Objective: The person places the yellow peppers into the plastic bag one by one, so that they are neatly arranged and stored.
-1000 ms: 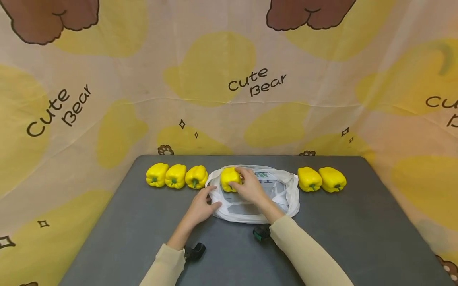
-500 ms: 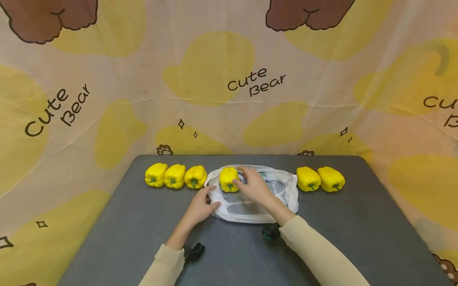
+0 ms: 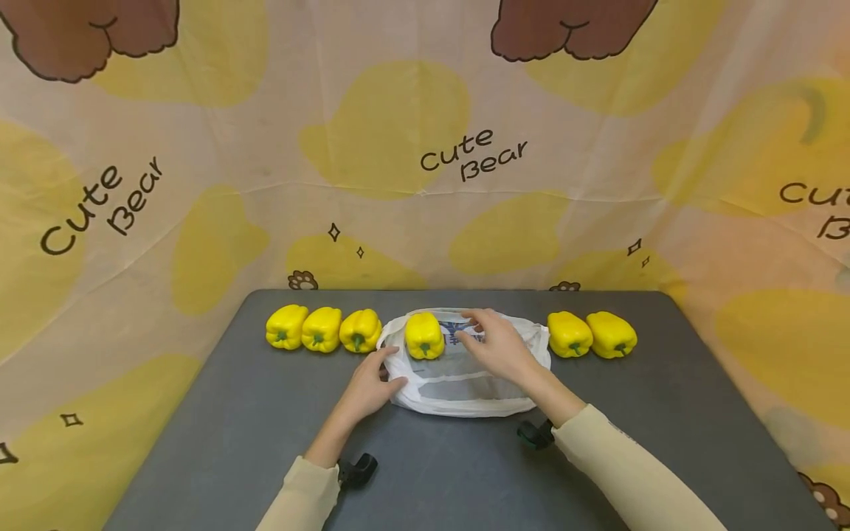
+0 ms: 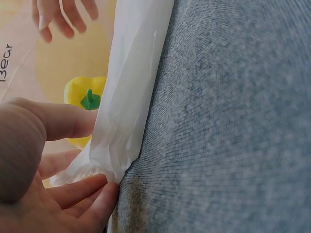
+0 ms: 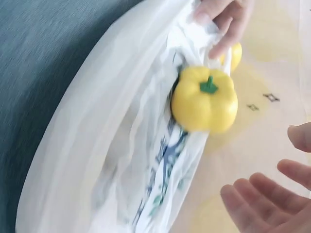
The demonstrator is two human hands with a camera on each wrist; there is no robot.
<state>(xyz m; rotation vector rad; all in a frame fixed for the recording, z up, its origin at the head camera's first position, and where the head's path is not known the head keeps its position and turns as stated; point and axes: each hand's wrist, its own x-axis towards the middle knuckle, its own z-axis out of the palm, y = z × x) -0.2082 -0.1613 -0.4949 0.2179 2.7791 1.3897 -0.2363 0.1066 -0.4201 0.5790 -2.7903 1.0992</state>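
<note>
A yellow bell pepper (image 3: 424, 335) with a green stem sits inside the left part of the white plastic bag (image 3: 465, 405), whose mouth faces up. My left hand (image 3: 365, 383) holds the bag's left rim; in the left wrist view its thumb passes behind the plastic while other fingers (image 4: 90, 191) curl against it. To the right of that pepper, my right hand (image 3: 498, 345) hovers over the bag with fingers spread and nothing in them. The right wrist view shows the pepper (image 5: 206, 104) apart from the right hand (image 5: 272, 199).
Several yellow bell peppers stand in a row: three left of the bag, such as the outermost pepper (image 3: 287, 327), and two on its right, including the end pepper (image 3: 611, 335). All rest on a grey table (image 3: 425, 472). A patterned cloth (image 3: 372, 133) hangs behind.
My right hand has let go of the bell pepper in the bag and drawn back to the right. The left hand stays at the bag's left rim.
</note>
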